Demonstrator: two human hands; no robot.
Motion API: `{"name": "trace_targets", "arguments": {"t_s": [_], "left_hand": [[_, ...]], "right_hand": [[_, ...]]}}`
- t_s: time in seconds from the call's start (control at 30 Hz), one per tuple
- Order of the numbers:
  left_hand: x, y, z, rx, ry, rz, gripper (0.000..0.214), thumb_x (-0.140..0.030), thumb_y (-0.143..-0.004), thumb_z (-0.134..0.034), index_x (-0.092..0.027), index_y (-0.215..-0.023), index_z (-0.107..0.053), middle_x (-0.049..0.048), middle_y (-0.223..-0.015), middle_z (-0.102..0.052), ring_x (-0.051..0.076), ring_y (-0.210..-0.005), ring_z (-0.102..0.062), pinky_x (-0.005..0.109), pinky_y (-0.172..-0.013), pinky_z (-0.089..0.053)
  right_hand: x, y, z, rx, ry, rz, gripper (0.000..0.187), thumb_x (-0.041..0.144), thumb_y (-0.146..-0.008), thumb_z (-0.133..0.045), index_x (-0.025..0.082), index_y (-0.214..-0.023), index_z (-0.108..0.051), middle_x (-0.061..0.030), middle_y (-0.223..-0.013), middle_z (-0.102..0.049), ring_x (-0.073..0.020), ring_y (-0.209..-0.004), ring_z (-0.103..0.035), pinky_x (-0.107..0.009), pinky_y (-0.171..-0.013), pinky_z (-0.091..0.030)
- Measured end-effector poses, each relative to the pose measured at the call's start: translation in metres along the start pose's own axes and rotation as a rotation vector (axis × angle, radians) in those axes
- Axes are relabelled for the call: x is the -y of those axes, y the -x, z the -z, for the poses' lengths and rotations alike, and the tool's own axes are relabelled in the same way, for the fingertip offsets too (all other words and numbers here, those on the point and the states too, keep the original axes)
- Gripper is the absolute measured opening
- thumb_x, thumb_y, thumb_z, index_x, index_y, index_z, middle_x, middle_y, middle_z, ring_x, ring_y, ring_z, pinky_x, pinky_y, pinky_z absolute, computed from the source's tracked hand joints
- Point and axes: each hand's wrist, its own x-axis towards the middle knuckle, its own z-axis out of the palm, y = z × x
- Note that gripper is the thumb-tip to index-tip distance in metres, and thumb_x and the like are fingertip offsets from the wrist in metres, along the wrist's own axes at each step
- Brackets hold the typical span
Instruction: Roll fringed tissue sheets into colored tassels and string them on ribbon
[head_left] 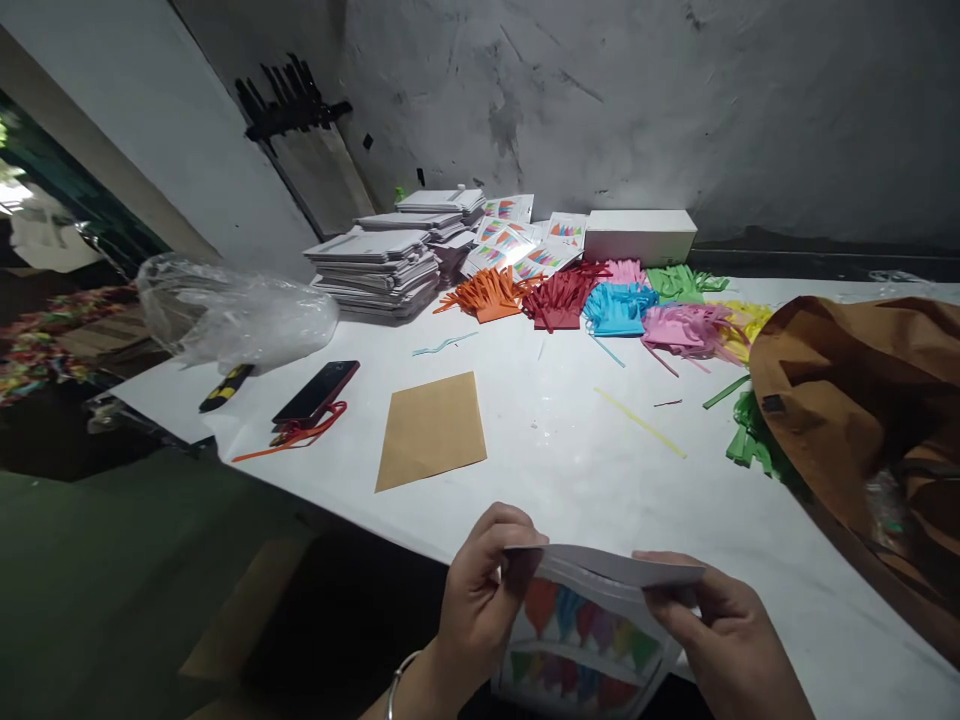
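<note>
A white printed packet (581, 640) with rows of coloured balloons and pennants on its face is held low over the table's front edge. My left hand (491, 580) pinches the packet's upper left corner, thumb in front and fingers behind. On the right, my right hand (712, 620) grips the other top corner in the same way. Between them the packet's top edge bends outward like a flap; whether anything is inside cannot be seen. A brown paper sheet (433, 432) lies flat on the white table beyond my left hand.
Stacked white packets (375, 270) stand at the back, near a white box (640, 236). Fringed paper bundles, including an orange one (487, 295) and a blue one (619, 308), lie in front. A phone (316, 393), a cutter (226, 388) and plastic wrap (240, 312) are left; a brown bag (840, 400) is right.
</note>
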Motion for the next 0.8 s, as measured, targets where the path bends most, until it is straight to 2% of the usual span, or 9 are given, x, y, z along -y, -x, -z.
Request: {"name": "trace_targets", "arguments": {"t_s": [0.07, 0.13, 0.27, 0.33, 0.4, 0.5, 0.57, 0.67, 0.8], "left_hand": [[0.002, 0.003, -0.005, 0.024, 0.134, 0.148, 0.016, -0.029, -0.097, -0.064, -0.026, -0.111, -0.071, 0.0068, -0.104, -0.067, 0.021, -0.090, -0.067, 0.030, -0.079, -0.054], [0.002, 0.004, -0.009, 0.056, 0.207, 0.265, 0.019, -0.030, -0.094, -0.069, -0.027, -0.112, -0.071, 0.0058, -0.103, -0.073, 0.020, -0.091, -0.070, 0.028, -0.079, -0.056], [0.003, -0.001, -0.015, -0.013, 0.228, 0.173, 0.009, -0.023, -0.095, -0.069, -0.027, -0.099, -0.076, 0.0040, -0.108, -0.078, 0.021, -0.106, -0.071, 0.029, -0.089, -0.055], [0.004, -0.002, -0.018, -0.010, 0.283, 0.159, 0.011, -0.021, -0.094, -0.070, -0.029, -0.098, -0.077, 0.0029, -0.109, -0.078, 0.020, -0.104, -0.072, 0.028, -0.087, -0.057], [0.005, -0.001, -0.019, 0.011, 0.339, 0.184, 0.009, -0.022, -0.093, -0.072, -0.028, -0.096, -0.077, 0.0024, -0.106, -0.079, 0.018, -0.098, -0.073, 0.026, -0.083, -0.057], [0.003, 0.002, -0.021, 0.011, 0.348, 0.215, 0.006, -0.024, -0.091, -0.074, -0.025, -0.096, -0.076, 0.0035, -0.100, -0.079, 0.018, -0.095, -0.073, 0.026, -0.084, -0.057], [0.000, 0.004, -0.022, 0.017, 0.315, 0.261, 0.009, -0.023, -0.088, -0.077, -0.023, -0.096, -0.074, 0.0027, -0.092, -0.078, 0.016, -0.085, -0.073, 0.021, -0.076, -0.056], [-0.005, 0.006, -0.025, 0.024, 0.240, 0.290, 0.007, -0.022, -0.089, -0.076, -0.022, -0.096, -0.073, 0.0022, -0.085, -0.078, 0.014, -0.076, -0.072, 0.019, -0.069, -0.054], [-0.004, 0.006, -0.027, -0.067, 0.203, 0.201, 0.009, -0.030, -0.087, -0.078, -0.023, -0.089, -0.073, 0.0063, -0.103, -0.078, 0.020, -0.096, -0.072, 0.025, -0.082, -0.055]], "right_hand": [[-0.003, -0.002, 0.002, -0.038, 0.055, 0.003, 0.024, 0.041, -0.083, -0.078, 0.025, -0.099, -0.082, -0.0091, -0.094, -0.078, -0.0259, -0.086, -0.074, -0.028, -0.071, -0.061], [-0.001, -0.005, 0.003, -0.045, 0.054, 0.031, 0.023, 0.041, -0.083, -0.077, 0.024, -0.098, -0.082, -0.0092, -0.098, -0.079, -0.0269, -0.090, -0.074, -0.028, -0.074, -0.061], [0.010, -0.007, 0.001, 0.030, -0.043, 0.029, 0.024, 0.038, -0.082, -0.078, 0.028, -0.104, -0.081, -0.0090, -0.110, -0.077, -0.0268, -0.101, -0.073, -0.030, -0.084, -0.060], [0.017, -0.007, 0.000, 0.058, -0.069, 0.070, 0.016, 0.036, -0.082, -0.079, 0.028, -0.095, -0.082, -0.0085, -0.103, -0.078, -0.0250, -0.095, -0.074, -0.029, -0.080, -0.060], [0.023, -0.006, -0.002, 0.026, -0.066, 0.095, 0.011, 0.035, -0.082, -0.078, 0.026, -0.086, -0.083, -0.0079, -0.096, -0.078, -0.0228, -0.089, -0.073, -0.027, -0.076, -0.059], [0.027, -0.005, -0.004, -0.056, -0.040, -0.023, 0.027, 0.034, -0.075, -0.083, 0.027, -0.101, -0.081, -0.0057, -0.092, -0.077, -0.0211, -0.084, -0.072, -0.025, -0.071, -0.058], [0.025, -0.005, -0.005, -0.051, 0.016, -0.061, 0.033, 0.034, -0.071, -0.086, 0.026, -0.103, -0.081, -0.0057, -0.088, -0.078, -0.0217, -0.081, -0.072, -0.025, -0.069, -0.059], [0.019, -0.007, -0.003, -0.014, 0.084, 0.045, 0.016, 0.037, -0.078, -0.082, 0.025, -0.088, -0.083, -0.0078, -0.088, -0.079, -0.0229, -0.081, -0.074, -0.026, -0.070, -0.061], [0.017, -0.007, 0.002, 0.014, 0.074, 0.263, 0.007, 0.028, -0.081, -0.082, 0.030, -0.087, -0.083, -0.0077, -0.106, -0.078, -0.0250, -0.093, -0.076, -0.029, -0.078, -0.063]]}}
